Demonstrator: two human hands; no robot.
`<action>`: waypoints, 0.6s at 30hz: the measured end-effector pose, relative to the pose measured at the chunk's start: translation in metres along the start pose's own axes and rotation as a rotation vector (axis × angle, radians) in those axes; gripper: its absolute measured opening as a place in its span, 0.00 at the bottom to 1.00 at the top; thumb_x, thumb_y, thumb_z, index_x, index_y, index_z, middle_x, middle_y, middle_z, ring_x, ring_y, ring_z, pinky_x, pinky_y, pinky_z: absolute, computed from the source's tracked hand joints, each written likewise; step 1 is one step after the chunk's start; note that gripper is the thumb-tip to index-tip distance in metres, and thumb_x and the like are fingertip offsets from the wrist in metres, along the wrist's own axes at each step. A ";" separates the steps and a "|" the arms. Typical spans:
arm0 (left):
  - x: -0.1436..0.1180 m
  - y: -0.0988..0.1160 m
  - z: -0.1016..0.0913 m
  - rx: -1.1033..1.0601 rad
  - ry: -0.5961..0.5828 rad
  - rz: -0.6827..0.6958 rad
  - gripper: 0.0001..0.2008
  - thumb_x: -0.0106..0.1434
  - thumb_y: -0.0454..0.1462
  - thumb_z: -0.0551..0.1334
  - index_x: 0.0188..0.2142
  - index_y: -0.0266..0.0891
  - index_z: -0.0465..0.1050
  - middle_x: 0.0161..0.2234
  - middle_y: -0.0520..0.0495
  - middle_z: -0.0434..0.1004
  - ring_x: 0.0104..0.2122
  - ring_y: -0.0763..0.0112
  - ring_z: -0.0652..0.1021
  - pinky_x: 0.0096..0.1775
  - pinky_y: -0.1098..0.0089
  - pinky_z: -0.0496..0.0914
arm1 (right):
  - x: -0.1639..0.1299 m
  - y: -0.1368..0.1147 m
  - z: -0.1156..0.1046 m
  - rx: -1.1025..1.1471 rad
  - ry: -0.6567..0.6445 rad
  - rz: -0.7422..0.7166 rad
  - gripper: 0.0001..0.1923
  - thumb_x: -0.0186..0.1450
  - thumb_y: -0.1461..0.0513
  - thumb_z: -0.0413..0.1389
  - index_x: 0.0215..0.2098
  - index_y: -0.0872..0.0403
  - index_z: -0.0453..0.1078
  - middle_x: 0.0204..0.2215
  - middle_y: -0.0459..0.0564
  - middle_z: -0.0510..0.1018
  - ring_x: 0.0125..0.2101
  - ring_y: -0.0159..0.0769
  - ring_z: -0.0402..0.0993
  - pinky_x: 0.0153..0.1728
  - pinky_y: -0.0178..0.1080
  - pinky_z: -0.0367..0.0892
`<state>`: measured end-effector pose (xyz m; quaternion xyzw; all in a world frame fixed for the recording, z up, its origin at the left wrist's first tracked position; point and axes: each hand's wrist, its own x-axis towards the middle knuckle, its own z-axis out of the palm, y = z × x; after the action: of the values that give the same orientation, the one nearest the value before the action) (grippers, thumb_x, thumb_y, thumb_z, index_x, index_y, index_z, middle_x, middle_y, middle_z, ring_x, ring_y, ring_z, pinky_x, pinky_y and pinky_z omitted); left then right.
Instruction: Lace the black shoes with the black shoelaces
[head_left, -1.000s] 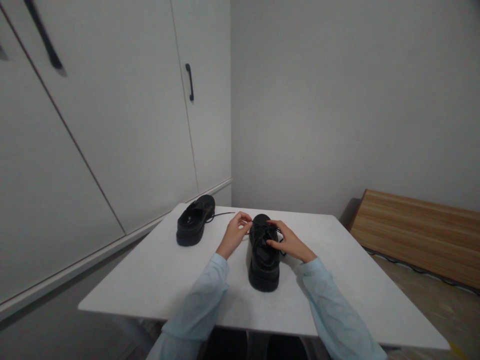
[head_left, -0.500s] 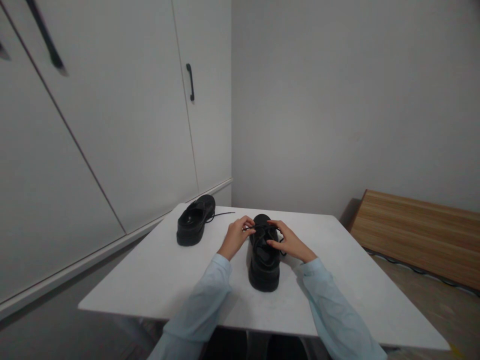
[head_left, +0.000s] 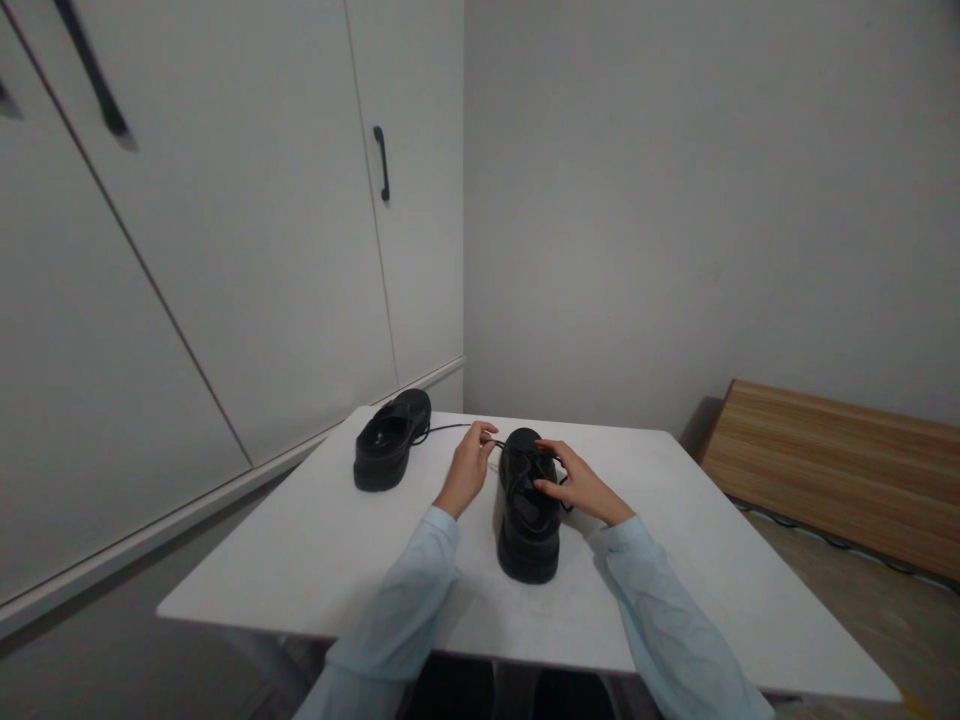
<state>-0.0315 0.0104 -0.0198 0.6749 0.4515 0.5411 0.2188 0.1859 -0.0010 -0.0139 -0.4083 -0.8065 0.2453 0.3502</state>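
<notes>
Two black shoes stand on the white desk (head_left: 315, 560), and both hands work at the nearer one. The near shoe (head_left: 528, 520) stands between the two hands, with its toe pointing away from the person and its heel toward the desk's front edge. The left hand (head_left: 469, 470) is just left of it, and its grip is pinched together on the end of a thin black lace (head_left: 498, 444), which runs from the fingertips to the right, to the eyelets on top of the shoe. The right hand (head_left: 579, 484) rests on the right side of the upper; its fingers press on the lacing, but I cannot tell whether this grip is closed on a lace or only steadies the shoe.

I judge that the step in hand is pulling the lace through or tightening it. To do it well, the left grip should pull outward and a little upward, in line with the eyelet, while the right hand keeps the shoe from sliding or tipping. The pull should be even and not jerky, because the lace is thin and can slip from the fingertips.

Beyond the left grip stands the second shoe (head_left: 392, 440), well apart, with its own loose lace (head_left: 446, 428) lying on the desk.
</notes>
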 end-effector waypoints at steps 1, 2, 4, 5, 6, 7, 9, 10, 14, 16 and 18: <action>0.001 0.000 0.000 -0.052 0.015 -0.025 0.09 0.59 0.28 0.54 0.38 0.40 0.65 0.37 0.47 0.71 0.39 0.69 0.72 0.43 0.66 0.67 | 0.000 0.000 0.000 0.003 0.001 -0.002 0.30 0.55 0.59 0.60 0.55 0.53 0.59 0.51 0.56 0.68 0.53 0.45 0.65 0.54 0.49 0.59; 0.002 -0.001 0.000 -0.108 0.031 -0.054 0.08 0.59 0.29 0.54 0.38 0.40 0.65 0.37 0.48 0.70 0.38 0.70 0.73 0.42 0.66 0.68 | 0.000 0.000 0.000 0.007 0.003 -0.002 0.30 0.55 0.59 0.60 0.54 0.53 0.60 0.51 0.56 0.68 0.53 0.45 0.65 0.54 0.49 0.58; 0.003 -0.002 0.001 -0.238 0.069 -0.117 0.06 0.60 0.31 0.55 0.38 0.40 0.63 0.37 0.48 0.68 0.35 0.72 0.74 0.39 0.67 0.71 | 0.000 0.000 0.000 0.013 0.009 0.005 0.30 0.55 0.58 0.61 0.54 0.53 0.60 0.51 0.56 0.69 0.53 0.45 0.65 0.54 0.50 0.58; 0.004 -0.003 0.001 -0.314 0.086 -0.146 0.06 0.60 0.33 0.55 0.39 0.40 0.62 0.37 0.49 0.68 0.34 0.73 0.75 0.37 0.67 0.72 | 0.000 0.000 0.000 0.014 0.011 0.010 0.30 0.54 0.58 0.61 0.54 0.53 0.60 0.51 0.56 0.69 0.53 0.46 0.65 0.54 0.50 0.58; 0.005 -0.004 0.001 -0.391 0.101 -0.170 0.06 0.60 0.35 0.56 0.39 0.40 0.61 0.38 0.49 0.67 0.33 0.74 0.75 0.36 0.67 0.73 | 0.000 0.000 0.000 0.015 0.011 0.011 0.30 0.54 0.58 0.61 0.53 0.53 0.61 0.51 0.56 0.69 0.53 0.45 0.65 0.54 0.49 0.58; 0.005 -0.004 0.001 -0.465 0.115 -0.186 0.08 0.60 0.37 0.57 0.39 0.40 0.60 0.38 0.49 0.66 0.33 0.74 0.75 0.35 0.67 0.74 | 0.000 0.000 0.000 0.015 0.011 0.010 0.29 0.54 0.58 0.60 0.53 0.54 0.61 0.51 0.56 0.69 0.52 0.45 0.65 0.54 0.49 0.58; 0.005 -0.002 0.000 -0.587 0.136 -0.202 0.11 0.59 0.40 0.59 0.38 0.40 0.59 0.39 0.50 0.64 0.33 0.74 0.76 0.36 0.65 0.75 | 0.000 0.000 0.000 0.016 0.013 0.005 0.29 0.55 0.58 0.60 0.53 0.54 0.61 0.51 0.56 0.69 0.52 0.45 0.65 0.54 0.49 0.58; 0.005 -0.001 0.000 -0.632 0.144 -0.205 0.12 0.59 0.41 0.60 0.38 0.40 0.59 0.39 0.50 0.64 0.33 0.74 0.76 0.37 0.63 0.75 | 0.000 0.001 0.001 0.018 0.016 0.002 0.29 0.54 0.58 0.60 0.53 0.54 0.61 0.51 0.56 0.69 0.52 0.44 0.65 0.54 0.49 0.58; 0.004 0.006 -0.004 -0.711 0.171 -0.210 0.13 0.59 0.43 0.60 0.39 0.40 0.59 0.38 0.51 0.65 0.32 0.76 0.76 0.39 0.61 0.75 | 0.000 0.001 0.001 0.020 0.019 0.021 0.29 0.54 0.58 0.61 0.52 0.54 0.60 0.51 0.56 0.69 0.53 0.45 0.65 0.54 0.49 0.58; 0.004 0.009 -0.005 -0.723 0.181 -0.209 0.14 0.59 0.44 0.60 0.39 0.40 0.59 0.36 0.52 0.65 0.31 0.77 0.75 0.38 0.62 0.76 | 0.000 -0.001 0.000 0.017 0.015 0.040 0.29 0.54 0.58 0.60 0.52 0.54 0.60 0.51 0.57 0.69 0.53 0.45 0.65 0.53 0.49 0.59; 0.003 0.011 -0.005 -0.727 0.173 -0.199 0.14 0.58 0.44 0.61 0.39 0.40 0.60 0.32 0.53 0.65 0.28 0.78 0.73 0.36 0.64 0.76 | 0.000 -0.003 0.000 0.013 0.013 0.057 0.29 0.54 0.58 0.60 0.52 0.54 0.60 0.51 0.57 0.69 0.52 0.46 0.65 0.51 0.50 0.60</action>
<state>-0.0323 0.0069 -0.0078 0.4582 0.3103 0.6967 0.4564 0.1851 -0.0028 -0.0120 -0.4306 -0.7906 0.2577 0.3508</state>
